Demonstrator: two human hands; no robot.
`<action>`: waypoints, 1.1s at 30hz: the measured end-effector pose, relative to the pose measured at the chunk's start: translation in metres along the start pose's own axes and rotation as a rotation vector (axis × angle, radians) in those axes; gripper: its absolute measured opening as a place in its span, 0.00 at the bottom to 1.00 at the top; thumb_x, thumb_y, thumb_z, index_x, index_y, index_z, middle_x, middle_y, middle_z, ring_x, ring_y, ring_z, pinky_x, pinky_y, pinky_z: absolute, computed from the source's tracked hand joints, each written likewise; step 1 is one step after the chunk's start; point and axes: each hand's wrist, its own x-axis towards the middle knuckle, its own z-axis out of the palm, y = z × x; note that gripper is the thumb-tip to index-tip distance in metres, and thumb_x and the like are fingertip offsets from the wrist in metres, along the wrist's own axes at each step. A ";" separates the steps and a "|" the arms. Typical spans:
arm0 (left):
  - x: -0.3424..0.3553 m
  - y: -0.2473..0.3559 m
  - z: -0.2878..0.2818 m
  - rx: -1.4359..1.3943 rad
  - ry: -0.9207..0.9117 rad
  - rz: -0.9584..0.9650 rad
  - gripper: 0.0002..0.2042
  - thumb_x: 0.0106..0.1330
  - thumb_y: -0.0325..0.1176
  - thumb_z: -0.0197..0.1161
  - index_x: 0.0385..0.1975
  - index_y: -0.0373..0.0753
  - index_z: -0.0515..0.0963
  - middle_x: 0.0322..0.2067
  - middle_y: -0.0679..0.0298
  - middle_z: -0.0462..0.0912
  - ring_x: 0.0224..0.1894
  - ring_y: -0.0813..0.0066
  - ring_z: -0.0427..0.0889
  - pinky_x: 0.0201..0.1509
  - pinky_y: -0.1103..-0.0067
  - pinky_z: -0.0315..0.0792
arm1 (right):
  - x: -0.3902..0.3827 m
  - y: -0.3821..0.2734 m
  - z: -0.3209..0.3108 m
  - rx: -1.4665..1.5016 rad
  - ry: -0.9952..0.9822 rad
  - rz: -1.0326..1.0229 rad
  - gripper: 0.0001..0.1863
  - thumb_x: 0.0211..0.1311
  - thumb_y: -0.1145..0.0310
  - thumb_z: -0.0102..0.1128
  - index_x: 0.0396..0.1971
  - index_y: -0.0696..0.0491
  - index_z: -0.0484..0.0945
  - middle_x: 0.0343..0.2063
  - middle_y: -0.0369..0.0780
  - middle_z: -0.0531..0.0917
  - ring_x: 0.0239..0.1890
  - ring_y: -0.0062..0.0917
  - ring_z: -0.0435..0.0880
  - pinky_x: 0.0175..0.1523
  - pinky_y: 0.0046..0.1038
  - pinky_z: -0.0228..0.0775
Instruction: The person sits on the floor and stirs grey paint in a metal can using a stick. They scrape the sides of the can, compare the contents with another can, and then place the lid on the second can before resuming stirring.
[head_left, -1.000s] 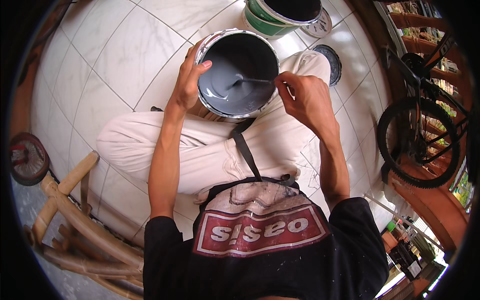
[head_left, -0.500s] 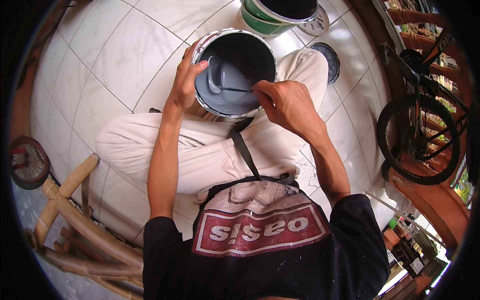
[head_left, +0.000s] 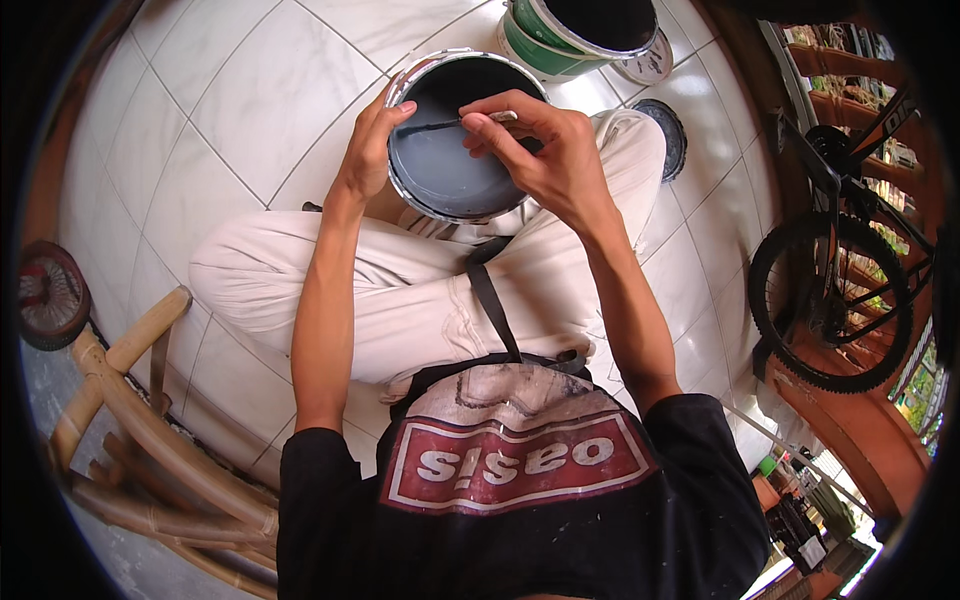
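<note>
A round bucket (head_left: 480,72) with a paint-spotted white rim tilts toward me in front of my crossed legs. Smooth grey paint (head_left: 450,175) lies inside it. My left hand (head_left: 368,155) grips the bucket's left side, thumb over the rim and fingers mostly hidden behind the wall. Over the opening, my right hand (head_left: 540,140) pinches a thin stick (head_left: 430,127) coated in dark paint. Its far end points left, near the inner wall by my left thumb; whether it touches the paint I cannot tell.
Beyond the bucket stand a green and white pail (head_left: 545,50), a pale round lid (head_left: 648,62) and a dark paint-covered lid (head_left: 662,135) on white floor tiles. A bicycle (head_left: 835,290) is at right. Bamboo furniture (head_left: 170,430) and a small wheel (head_left: 50,295) are at left.
My right hand has moved left and up over the bucket, swinging the stick from the paint's middle toward the upper left wall. My left hand still grips the rim.
</note>
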 end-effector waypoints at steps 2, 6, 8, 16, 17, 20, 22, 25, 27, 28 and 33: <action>0.005 -0.009 -0.005 -0.059 0.007 -0.026 0.29 0.78 0.42 0.51 0.72 0.29 0.74 0.63 0.53 0.83 0.65 0.66 0.78 0.74 0.73 0.66 | 0.010 0.000 0.005 0.011 0.013 -0.055 0.11 0.82 0.68 0.66 0.52 0.58 0.90 0.32 0.40 0.93 0.36 0.20 0.93 0.43 0.25 0.84; 0.010 -0.018 -0.014 -0.133 0.001 -0.076 0.29 0.79 0.44 0.51 0.71 0.29 0.76 0.59 0.56 0.85 0.61 0.69 0.80 0.70 0.74 0.69 | 0.026 0.008 -0.002 -0.298 0.049 -0.219 0.09 0.82 0.68 0.65 0.48 0.57 0.88 0.27 0.41 0.89 0.29 0.23 0.89 0.37 0.28 0.80; 0.008 -0.018 -0.013 -0.086 0.021 -0.065 0.28 0.79 0.44 0.52 0.70 0.30 0.76 0.56 0.58 0.86 0.57 0.71 0.81 0.66 0.75 0.71 | 0.022 0.002 -0.007 -0.572 0.022 -0.296 0.08 0.82 0.69 0.64 0.44 0.58 0.86 0.25 0.42 0.87 0.26 0.24 0.86 0.33 0.29 0.76; 0.013 -0.013 -0.023 0.023 0.094 0.110 0.27 0.77 0.44 0.56 0.70 0.34 0.78 0.63 0.55 0.85 0.65 0.64 0.80 0.74 0.70 0.69 | 0.025 0.016 0.020 -0.167 0.028 -0.105 0.09 0.83 0.68 0.63 0.41 0.58 0.84 0.23 0.43 0.84 0.24 0.26 0.83 0.31 0.30 0.73; 0.011 -0.012 -0.026 0.101 0.160 0.145 0.27 0.76 0.42 0.57 0.71 0.34 0.78 0.66 0.55 0.84 0.67 0.62 0.79 0.77 0.68 0.67 | 0.025 0.014 0.018 -0.290 0.038 -0.141 0.09 0.83 0.68 0.63 0.41 0.58 0.83 0.23 0.44 0.83 0.23 0.27 0.83 0.31 0.31 0.73; 0.004 0.010 -0.030 0.501 0.303 0.417 0.24 0.71 0.37 0.64 0.66 0.38 0.83 0.65 0.57 0.85 0.69 0.59 0.79 0.78 0.66 0.67 | 0.023 0.018 0.003 -0.592 0.020 -0.279 0.08 0.81 0.69 0.63 0.41 0.58 0.82 0.23 0.45 0.81 0.22 0.34 0.81 0.31 0.34 0.72; -0.005 0.031 -0.023 0.686 0.291 0.552 0.20 0.62 0.29 0.73 0.55 0.42 0.89 0.56 0.61 0.89 0.64 0.59 0.80 0.75 0.65 0.67 | 0.016 0.010 0.002 -0.454 -0.164 -0.145 0.08 0.81 0.70 0.63 0.39 0.59 0.80 0.26 0.49 0.84 0.25 0.44 0.83 0.33 0.39 0.74; -0.017 0.037 -0.004 0.843 0.091 0.555 0.18 0.60 0.28 0.74 0.52 0.43 0.90 0.51 0.66 0.91 0.61 0.61 0.80 0.75 0.64 0.63 | 0.016 -0.003 0.010 -0.187 -0.174 -0.069 0.08 0.80 0.72 0.63 0.38 0.59 0.80 0.26 0.50 0.84 0.26 0.45 0.83 0.34 0.40 0.74; -0.013 0.033 0.006 0.915 0.084 0.529 0.16 0.60 0.31 0.78 0.50 0.46 0.91 0.45 0.69 0.92 0.56 0.63 0.81 0.75 0.63 0.60 | 0.024 0.002 0.014 -0.101 -0.025 -0.124 0.08 0.80 0.72 0.62 0.38 0.60 0.80 0.26 0.49 0.84 0.26 0.44 0.83 0.34 0.39 0.74; -0.009 0.034 0.008 0.942 0.070 0.493 0.16 0.60 0.32 0.79 0.50 0.47 0.91 0.45 0.69 0.92 0.55 0.64 0.81 0.75 0.62 0.60 | 0.025 0.000 0.010 -0.191 -0.003 -0.151 0.06 0.80 0.73 0.62 0.41 0.60 0.82 0.28 0.50 0.86 0.28 0.43 0.86 0.36 0.38 0.76; 0.010 0.055 0.013 1.022 -0.139 0.274 0.13 0.62 0.32 0.79 0.47 0.43 0.92 0.38 0.65 0.91 0.42 0.68 0.84 0.65 0.66 0.70 | 0.026 0.005 0.001 -0.486 -0.144 -0.189 0.07 0.79 0.72 0.63 0.45 0.60 0.85 0.30 0.51 0.88 0.29 0.43 0.89 0.36 0.38 0.78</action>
